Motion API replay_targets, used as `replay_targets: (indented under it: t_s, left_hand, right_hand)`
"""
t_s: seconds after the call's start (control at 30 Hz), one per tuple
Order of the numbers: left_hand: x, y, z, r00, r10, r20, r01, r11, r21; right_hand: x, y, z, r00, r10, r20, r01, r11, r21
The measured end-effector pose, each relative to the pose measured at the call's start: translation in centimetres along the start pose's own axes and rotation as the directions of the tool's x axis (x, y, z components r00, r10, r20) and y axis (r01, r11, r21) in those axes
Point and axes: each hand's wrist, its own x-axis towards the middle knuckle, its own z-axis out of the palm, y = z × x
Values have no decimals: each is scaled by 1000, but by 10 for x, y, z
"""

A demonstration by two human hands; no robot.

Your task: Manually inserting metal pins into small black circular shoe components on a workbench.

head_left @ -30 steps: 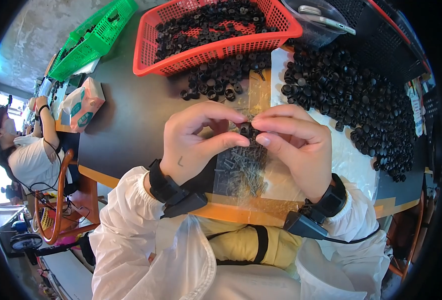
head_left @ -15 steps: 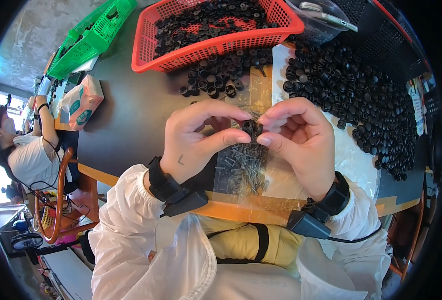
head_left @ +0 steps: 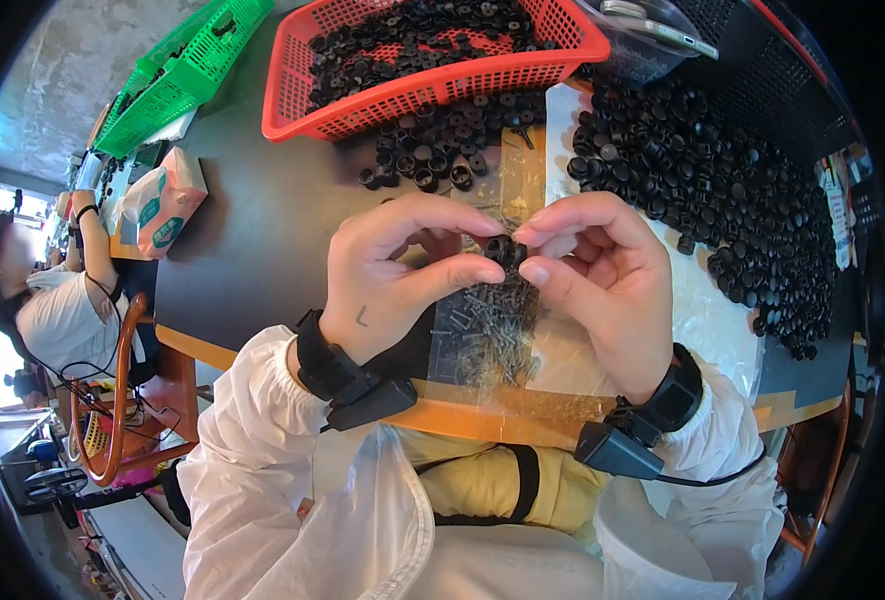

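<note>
Between my two hands a small round black plastic part (head_left: pixel 504 251) is held up above the table. My left hand (head_left: pixel 393 255) pinches its left side with thumb and forefinger. From the other side, my right hand (head_left: pixel 603 270) grips it the same way, so both hands are closed on it. Whether it is one piece or two fitted together I cannot make out. Right below lies a heap of thin metal screws (head_left: pixel 493 330) on clear plastic. Behind the hands sit loose black ring-shaped parts (head_left: pixel 428 160).
A red basket (head_left: pixel 443 90) of black discs stands at the back. Many black caps (head_left: pixel 703 190) spread over white sheeting at the right. A clear tub (head_left: pixel 633 55) is behind them. At the left are a tissue pack (head_left: pixel 171 205), a green basket (head_left: pixel 178 90) and a seated person (head_left: pixel 63 300).
The black part has turned slightly between my fingertips, and my right thumb has shifted a little on it. Otherwise the hands stay in nearly the same place.
</note>
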Motion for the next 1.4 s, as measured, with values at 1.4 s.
replay_targets:
  t_s: [1.4]
  left_hand:
    - [1,15,20,954,289,80,-297,947,119]
  right_hand:
    - [-7,-1,-1,997,12,75,1,986,-168]
